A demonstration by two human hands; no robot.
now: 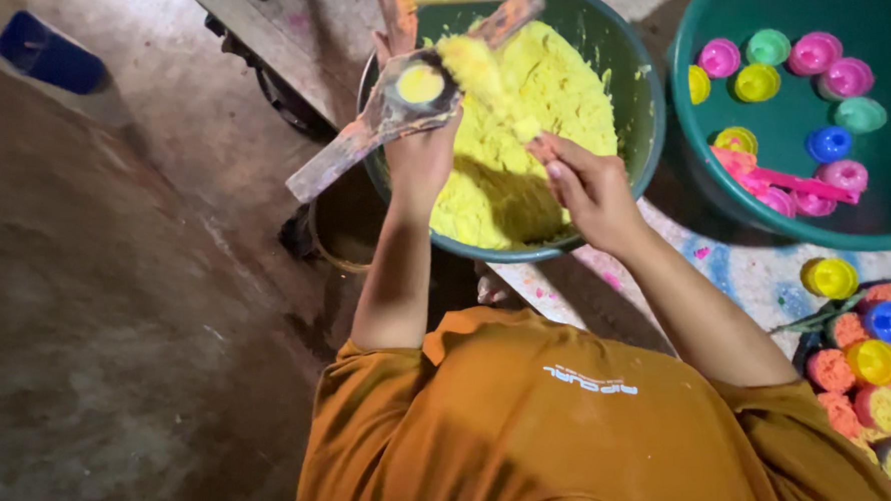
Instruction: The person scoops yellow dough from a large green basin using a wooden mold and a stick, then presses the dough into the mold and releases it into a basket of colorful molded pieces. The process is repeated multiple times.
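Note:
My left hand grips a worn wooden paddle tool with a round cup packed with yellow mix, held over the near-left rim of a green basin. The basin holds a heap of yellow crumbly mix. My right hand hovers over the basin's near side, fingertips pinched on a small lump of the yellow mix. A second wooden strip, smeared yellow, slants above the heap.
A second green basin at the right holds several small pink, green, yellow and blue round moulds. A dark tray at the lower right carries coloured pressed cakes and caps. A blue object lies on the brown floor, far left.

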